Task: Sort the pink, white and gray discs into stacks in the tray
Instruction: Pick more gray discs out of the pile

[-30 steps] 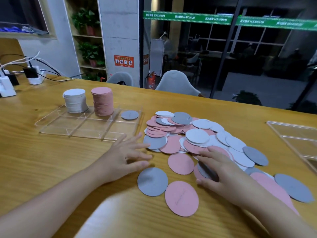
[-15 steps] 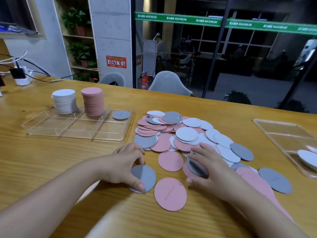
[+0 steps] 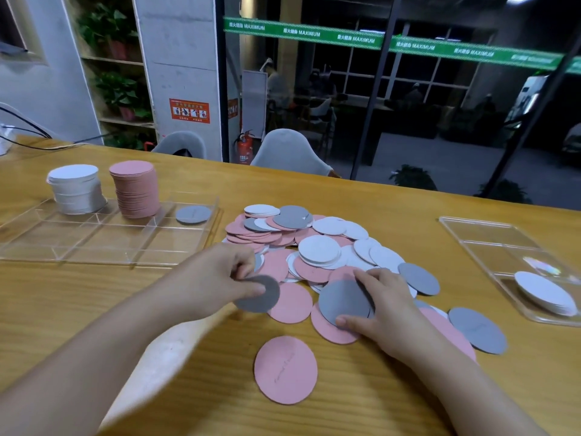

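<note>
Discs, pink, white and gray: loose heap (image 3: 317, 247) on wooden table (image 3: 94, 309), right of clear tray (image 3: 103, 243). Tray's far compartments hold a white stack (image 3: 77, 188), a pink stack (image 3: 135, 188) and a single gray disc (image 3: 192, 214). Left hand (image 3: 217, 278) pinches a gray disc (image 3: 262, 297) at the heap's near edge. Right hand (image 3: 386, 306) grips another gray disc (image 3: 344, 300), tilted up. Lone pink disc (image 3: 285, 369) lies nearest. Second tray (image 3: 490, 237), far right, holds white discs (image 3: 545, 292).
</note>
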Tool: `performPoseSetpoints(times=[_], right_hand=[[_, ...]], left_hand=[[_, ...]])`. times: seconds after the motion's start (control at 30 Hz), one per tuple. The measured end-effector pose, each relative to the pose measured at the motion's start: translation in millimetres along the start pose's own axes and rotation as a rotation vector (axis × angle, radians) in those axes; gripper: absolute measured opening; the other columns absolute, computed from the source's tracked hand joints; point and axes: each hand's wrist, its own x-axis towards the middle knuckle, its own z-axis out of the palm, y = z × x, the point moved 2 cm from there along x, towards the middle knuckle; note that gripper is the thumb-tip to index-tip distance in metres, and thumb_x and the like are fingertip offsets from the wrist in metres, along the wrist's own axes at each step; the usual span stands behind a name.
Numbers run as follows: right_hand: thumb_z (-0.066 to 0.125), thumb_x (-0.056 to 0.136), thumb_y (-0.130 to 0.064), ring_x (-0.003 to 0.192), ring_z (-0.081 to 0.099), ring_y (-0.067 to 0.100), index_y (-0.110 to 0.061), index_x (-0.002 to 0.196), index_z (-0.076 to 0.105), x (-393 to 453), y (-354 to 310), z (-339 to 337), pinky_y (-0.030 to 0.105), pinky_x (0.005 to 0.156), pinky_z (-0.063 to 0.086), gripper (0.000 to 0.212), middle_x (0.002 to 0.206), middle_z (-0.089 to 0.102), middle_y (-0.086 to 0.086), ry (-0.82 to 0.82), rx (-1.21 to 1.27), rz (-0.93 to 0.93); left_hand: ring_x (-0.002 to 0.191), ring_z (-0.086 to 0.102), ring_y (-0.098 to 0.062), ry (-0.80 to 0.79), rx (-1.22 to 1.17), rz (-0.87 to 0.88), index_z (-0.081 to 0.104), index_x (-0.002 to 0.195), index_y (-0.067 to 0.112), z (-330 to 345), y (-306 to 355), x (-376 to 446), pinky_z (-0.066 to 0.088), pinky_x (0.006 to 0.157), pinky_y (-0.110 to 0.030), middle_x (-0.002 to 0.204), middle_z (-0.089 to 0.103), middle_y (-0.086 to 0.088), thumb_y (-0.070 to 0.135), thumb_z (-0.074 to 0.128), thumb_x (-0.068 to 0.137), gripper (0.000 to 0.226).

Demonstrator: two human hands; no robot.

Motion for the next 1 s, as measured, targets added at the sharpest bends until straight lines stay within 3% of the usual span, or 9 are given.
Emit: performPoseSetpoints(times=[0.1, 0.2, 0.27, 0.4, 0.6, 0.7, 0.83, 0.93, 1.0], right_hand=[[0.066, 0.074, -0.055, 0.123, 0.025, 0.014, -0.033, 0.137, 0.037, 1.6, 2.5, 0.6, 0.029, 0.103, 0.027, 0.073, 0.128, 0.032, -0.007, 0.003, -0.025, 0.035], [0.069, 0.073, -0.053, 0.117, 0.028, 0.012, -0.037, 0.131, 0.041, 2.1, 2.0, 1.0, 0.031, 0.099, 0.032, 0.067, 0.120, 0.034, -0.009, 0.002, 0.016, 0.054], [0.071, 0.072, -0.048, 0.113, 0.030, 0.010, -0.037, 0.125, 0.042, 2.2, 2.8, -0.9, 0.030, 0.096, 0.032, 0.062, 0.114, 0.033, -0.011, 0.017, 0.061, 0.060], [0.074, 0.074, -0.034, 0.103, 0.033, 0.006, -0.047, 0.104, 0.036, 1.4, 3.1, -3.9, 0.015, 0.084, 0.031, 0.051, 0.104, 0.036, -0.014, 0.078, 0.145, -0.005], [0.062, 0.085, -0.013, 0.086, 0.045, -0.002, -0.041, 0.079, 0.041, -1.0, -9.2, -9.9, 0.007, 0.068, 0.034, 0.036, 0.083, 0.054, -0.015, 0.171, 0.265, -0.078], [0.065, 0.084, -0.010, 0.077, 0.056, 0.000, -0.033, 0.079, 0.055, -4.2, -20.9, -6.6, 0.010, 0.066, 0.040, 0.025, 0.082, 0.062, -0.017, 0.218, 0.542, -0.048], [0.066, 0.082, -0.009, 0.078, 0.065, 0.005, -0.033, 0.079, 0.065, -5.7, -28.9, 3.7, 0.011, 0.067, 0.047, 0.024, 0.085, 0.068, -0.016, 0.222, 0.674, -0.043], [0.065, 0.083, -0.010, 0.087, 0.059, -0.003, -0.035, 0.084, 0.063, -3.1, -18.4, -3.2, 0.006, 0.070, 0.041, 0.026, 0.088, 0.066, -0.019, 0.236, 0.456, -0.032], [0.067, 0.083, -0.023, 0.099, 0.047, -0.005, -0.033, 0.106, 0.062, -0.5, -7.2, -7.5, 0.007, 0.078, 0.033, 0.026, 0.100, 0.057, -0.022, 0.178, 0.222, 0.000]], left_hand=[[0.056, 0.036, -0.012, 0.077, -0.250, -0.017, 0.034, 0.068, 0.024, 23.1, 16.3, 14.3, 0.035, 0.048, -0.026, 0.057, 0.038, 0.008, 0.013, 0.063, 0.085, 0.035], [0.057, 0.055, -0.021, 0.124, -0.497, -0.100, 0.044, 0.090, 0.035, 49.8, 16.2, 20.0, 0.047, 0.047, -0.031, 0.086, 0.057, -0.005, 0.014, 0.049, 0.094, 0.022], [0.057, 0.055, -0.019, 0.132, -0.508, -0.056, 0.051, 0.097, 0.048, 60.4, 13.4, 18.2, 0.048, 0.056, -0.037, 0.095, 0.062, 0.003, 0.010, 0.044, 0.096, 0.039], [0.070, 0.067, -0.021, 0.087, -0.691, -0.109, 0.063, 0.097, 0.044, 65.0, 7.7, 12.9, 0.056, 0.065, -0.033, 0.112, 0.054, 0.033, 0.006, 0.036, 0.099, 0.046], [0.080, 0.066, -0.002, 0.049, -0.691, -0.046, 0.062, 0.109, 0.045, 73.3, 2.5, 11.5, 0.059, 0.071, -0.042, 0.120, 0.055, 0.018, 0.029, 0.062, 0.084, 0.030], [0.095, 0.064, -0.005, -0.023, -0.719, 0.005, 0.061, 0.108, 0.051, 78.2, 2.8, 10.6, 0.057, 0.065, -0.030, 0.111, 0.062, 0.023, 0.037, 0.071, 0.068, 0.044], [0.082, 0.065, -0.012, 0.019, -0.570, 0.031, 0.058, 0.097, 0.064, 82.4, 1.7, 11.1, 0.053, 0.061, -0.025, 0.101, 0.064, 0.018, 0.010, 0.063, 0.086, 0.056], [0.080, 0.065, -0.011, 0.080, -0.573, 0.007, 0.056, 0.100, 0.067, 77.3, 0.1, 12.6, 0.057, 0.071, -0.038, 0.112, 0.064, 0.018, 0.002, 0.056, 0.090, 0.066], [0.091, 0.064, -0.017, 0.101, -0.533, 0.012, 0.051, 0.103, 0.071, 71.7, 0.9, 13.9, 0.055, 0.081, -0.046, 0.117, 0.057, 0.032, 0.001, 0.055, 0.090, 0.071]])
